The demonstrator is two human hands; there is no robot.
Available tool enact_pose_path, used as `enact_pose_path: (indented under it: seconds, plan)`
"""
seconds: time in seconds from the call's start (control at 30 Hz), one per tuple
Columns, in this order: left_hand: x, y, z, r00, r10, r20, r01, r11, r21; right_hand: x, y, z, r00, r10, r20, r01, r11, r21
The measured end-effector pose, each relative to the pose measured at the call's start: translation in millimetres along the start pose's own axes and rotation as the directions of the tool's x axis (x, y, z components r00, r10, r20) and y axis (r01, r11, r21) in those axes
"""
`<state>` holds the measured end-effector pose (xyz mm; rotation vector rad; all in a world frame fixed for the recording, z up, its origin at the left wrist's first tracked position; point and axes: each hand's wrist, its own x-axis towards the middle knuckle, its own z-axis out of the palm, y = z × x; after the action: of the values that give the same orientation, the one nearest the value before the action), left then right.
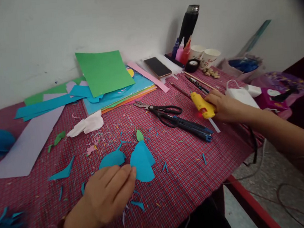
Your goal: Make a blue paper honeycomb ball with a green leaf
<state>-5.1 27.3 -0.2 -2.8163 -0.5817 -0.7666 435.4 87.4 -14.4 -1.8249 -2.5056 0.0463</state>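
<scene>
My left hand is low over the checked cloth, its fingers pressed together at the left edge of a folded blue paper piece. A small green paper leaf touches that piece's top. Another blue paper piece lies just beyond my fingers. On the right, my right hand is wrapped round a yellow glue gun, which has a red light and a white glue stick sticking out of its rear. Black scissors and a dark blue tool lie between my hands.
Green paper and coloured sheets lie at the back, near a phone. A black bottle, glue bottles and paper cups stand back right. Paper scraps are scattered over the tablecloth. A white cable crosses the lower left.
</scene>
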Motion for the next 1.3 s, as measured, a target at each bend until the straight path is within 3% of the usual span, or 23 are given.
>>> enact_pose_path:
  seconds: [0.1, 0.23, 0.37, 0.4, 0.47, 0.53, 0.63, 0.73, 0.97, 1.3]
  plan:
    - [0.9, 1.2, 5.2, 0.997, 0.080, -0.016, -0.079, 0.995, 0.061, 2.3, 1.5, 2.0, 0.999, -0.029, 0.027, 0.028, 0.998, 0.050]
    - [-6.8, -1.8, 17.6, 0.998, 0.052, -0.034, -0.050, 0.997, 0.057, 6.6, 8.7, 0.2, 0.997, -0.057, 0.058, 0.051, 0.994, 0.099]
    - [-14.5, -2.5, 25.5, 1.000, 0.012, -0.003, -0.012, 0.998, 0.065, 0.8, 0.6, -17.4, 0.995, -0.058, 0.077, 0.050, 0.994, 0.099]
    - [-15.9, -2.9, 26.7, 1.000, 0.007, 0.010, -0.007, 0.998, 0.066, -3.1, -9.0, -23.8, 0.998, -0.046, 0.042, 0.042, 0.995, 0.093]
    - [-18.1, -4.2, 28.6, 1.000, 0.005, 0.015, -0.006, 0.997, 0.071, -11.7, -39.9, -35.1, 0.988, -0.025, -0.150, 0.039, 0.995, 0.097]
    - [-19.5, -5.6, 29.6, 1.000, 0.010, 0.008, -0.011, 0.996, 0.083, -17.5, -81.9, -40.4, 0.970, -0.077, -0.232, 0.149, 0.938, 0.312]
    - [-20.1, -6.1, 28.1, 0.999, 0.010, 0.038, -0.013, 0.996, 0.088, -14.2, -143.5, -33.6, 0.965, -0.249, -0.083, 0.249, 0.765, 0.594]
    - [-18.6, -4.5, 23.8, 0.998, 0.014, 0.064, -0.020, 0.997, 0.081, -0.2, -177.5, -15.9, 0.935, -0.354, -0.024, 0.289, 0.721, 0.630]
    - [-10.8, -5.1, 23.3, 0.997, 0.022, 0.079, -0.029, 0.996, 0.089, 13.6, -178.9, 19.8, 0.916, -0.389, -0.095, 0.378, 0.763, 0.523]
    - [-9.4, -6.1, 27.3, 0.995, 0.014, 0.098, -0.018, 0.999, 0.035, 13.5, -176.3, 26.5, 0.903, -0.410, -0.128, 0.411, 0.742, 0.529]
